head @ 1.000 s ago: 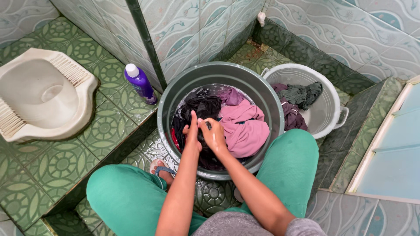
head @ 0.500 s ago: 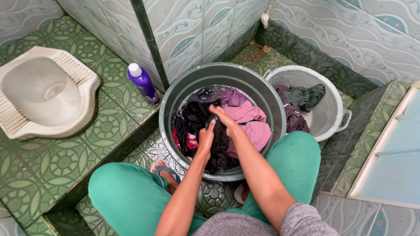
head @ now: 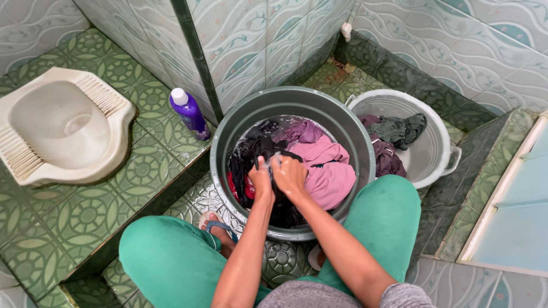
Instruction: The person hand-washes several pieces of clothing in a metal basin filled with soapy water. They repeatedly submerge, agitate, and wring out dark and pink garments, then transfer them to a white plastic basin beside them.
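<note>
A grey-green wash tub [head: 228,128] stands between my knees, filled with wet clothes in soapy water. My left hand [head: 260,181] and my right hand [head: 289,174] are side by side over its middle, both gripping a bunched black garment [head: 252,149]. A pink garment [head: 329,171] lies in the tub just right of my right hand. A bit of red cloth [head: 248,187] shows under my left wrist.
A white bucket [head: 429,149] with dark wet clothes stands right of the tub. A purple bottle [head: 190,114] stands on the raised tiled step beside a squat toilet [head: 57,132]. Tiled walls close in behind. My green-trousered knees [head: 388,211] flank the tub.
Both hands have kept rubbing the black garment, moving forward and back over the tub; they are now pressed together over its middle. The view has shifted slightly.
</note>
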